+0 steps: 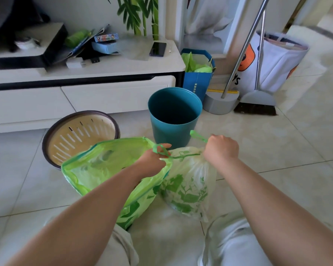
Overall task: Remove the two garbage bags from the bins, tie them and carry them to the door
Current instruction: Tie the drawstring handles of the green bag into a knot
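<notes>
Two garbage bags lie on the tiled floor in front of me. The open green bag (pixel 104 166) gapes at the left, mouth wide. The white bag with green leaf print (pixel 188 191) stands at the right, its neck gathered. My left hand (pixel 154 160) pinches a green drawstring loop of the white bag. My right hand (pixel 221 148) is fisted around the other drawstring end at the bag's neck, a green tail sticking out. Behind stand the empty teal bin (pixel 174 116) and the tipped beige slotted bin (pixel 79 135) with a dark rim.
A low white TV cabinet (pixel 85 89) runs along the left back, with a phone and boxes on top. A blue paper bag (pixel 197 73), a grey dustpan (pixel 219 102), a broom (pixel 256 104) and a white printed bag (pixel 277 60) stand at the right.
</notes>
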